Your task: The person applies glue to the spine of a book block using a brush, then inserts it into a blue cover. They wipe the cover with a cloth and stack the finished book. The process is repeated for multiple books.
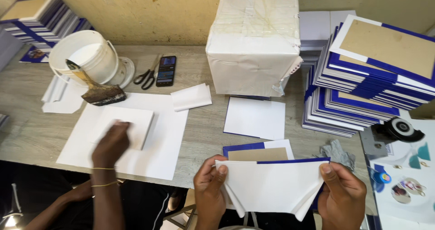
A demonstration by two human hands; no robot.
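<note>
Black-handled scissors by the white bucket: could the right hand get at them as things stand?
Probably not readily: the right hand grips the folded white sheet, and the scissors lie across the table on the left side.

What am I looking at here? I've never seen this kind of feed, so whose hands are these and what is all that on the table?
There is no machine: the one picture comes from a camera on a person's head, looking down at a grey table. That person's left hand and right hand hold a folded white sheet by its two upper corners. The third hand, lower left, belongs to a co-worker and presses on a white sheet. Further back stand a white bucket with a brush, scissors, a phone, a wrapped white parcel, and stacks of blue-edged covers on the right.
</note>
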